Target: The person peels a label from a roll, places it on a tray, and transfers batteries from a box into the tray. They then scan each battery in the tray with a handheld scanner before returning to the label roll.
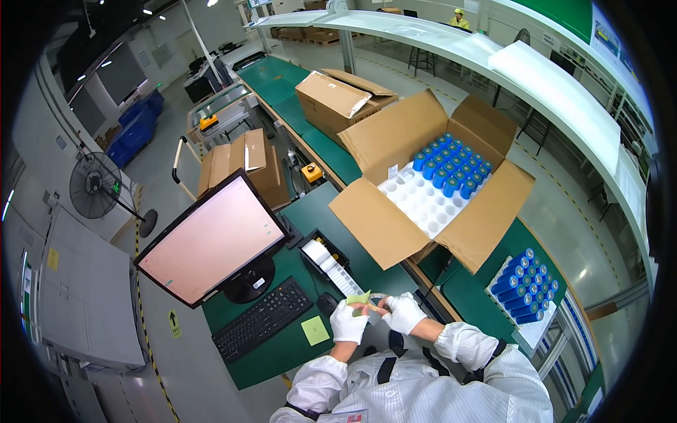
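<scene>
In front of my body, both gloved hands come close together over the desk's near edge. My left hand (pixel 348 322) pinches a yellow-green paper note (pixel 359 298) at its fingertips. Beside it, my right hand (pixel 403 313) is closed on a pale, round-edged thing (pixel 376 299) that looks like a roll of tape; fingers partly hide it. The bare fingertips of both hands nearly meet. Just beyond the left hand, a strip of white labels (pixel 345 280) runs out of a black label printer (pixel 326 255). Another yellow-green note (pixel 315 330) lies flat on the green desk.
A monitor (pixel 211 236), keyboard (pixel 262 319) and mouse (pixel 326 304) stand to the left. Ahead right, an open carton (pixel 377 222) holds blue cylindrical cells (pixel 451 163) in a white tray. More blue cells (pixel 523 287) stand at the right. A closed carton (pixel 331 106) sits farther back.
</scene>
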Demonstrator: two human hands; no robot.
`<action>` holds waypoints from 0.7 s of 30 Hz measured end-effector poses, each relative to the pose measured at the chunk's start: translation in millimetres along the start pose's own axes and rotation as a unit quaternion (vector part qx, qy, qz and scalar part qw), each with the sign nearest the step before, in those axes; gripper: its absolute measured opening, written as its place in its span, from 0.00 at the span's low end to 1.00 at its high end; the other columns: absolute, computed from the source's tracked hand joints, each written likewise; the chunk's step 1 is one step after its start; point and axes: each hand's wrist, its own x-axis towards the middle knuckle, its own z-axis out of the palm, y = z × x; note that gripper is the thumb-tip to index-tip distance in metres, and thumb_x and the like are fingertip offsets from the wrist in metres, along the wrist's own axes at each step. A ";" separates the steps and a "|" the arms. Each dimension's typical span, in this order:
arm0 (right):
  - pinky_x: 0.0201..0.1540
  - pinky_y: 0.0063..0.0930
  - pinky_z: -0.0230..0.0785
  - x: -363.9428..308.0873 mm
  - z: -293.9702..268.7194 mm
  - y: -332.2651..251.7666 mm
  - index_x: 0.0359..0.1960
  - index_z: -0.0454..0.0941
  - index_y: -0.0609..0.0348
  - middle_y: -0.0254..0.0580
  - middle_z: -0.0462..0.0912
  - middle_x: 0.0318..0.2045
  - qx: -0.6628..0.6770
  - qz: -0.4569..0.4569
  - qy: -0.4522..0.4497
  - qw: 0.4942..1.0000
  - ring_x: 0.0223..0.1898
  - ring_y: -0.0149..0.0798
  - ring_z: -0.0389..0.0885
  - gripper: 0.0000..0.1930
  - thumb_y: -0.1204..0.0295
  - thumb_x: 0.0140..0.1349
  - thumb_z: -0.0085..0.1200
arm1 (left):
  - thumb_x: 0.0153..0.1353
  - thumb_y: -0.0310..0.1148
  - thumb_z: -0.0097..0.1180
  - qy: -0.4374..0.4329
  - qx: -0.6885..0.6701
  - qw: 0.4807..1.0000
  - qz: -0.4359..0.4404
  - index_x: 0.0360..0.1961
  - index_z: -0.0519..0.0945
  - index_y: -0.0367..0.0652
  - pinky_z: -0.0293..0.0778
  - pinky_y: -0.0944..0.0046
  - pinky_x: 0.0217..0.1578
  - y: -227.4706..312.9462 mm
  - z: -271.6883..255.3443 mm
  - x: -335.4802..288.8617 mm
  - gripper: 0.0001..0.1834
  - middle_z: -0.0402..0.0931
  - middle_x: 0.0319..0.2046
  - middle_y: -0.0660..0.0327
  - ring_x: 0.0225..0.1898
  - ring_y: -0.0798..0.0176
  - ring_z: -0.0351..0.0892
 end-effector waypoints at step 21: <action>0.40 0.39 0.62 10.8 2.7 -13.7 0.27 0.81 0.54 0.47 0.82 0.24 0.054 -0.012 0.035 0.998 0.28 0.52 0.81 0.09 0.63 0.59 0.57 | 0.45 0.22 0.71 0.009 -0.341 0.929 -0.146 0.70 0.57 0.50 0.77 0.62 0.46 -3.7 -13.6 10.7 0.51 0.74 0.49 0.51 0.45 0.60 0.79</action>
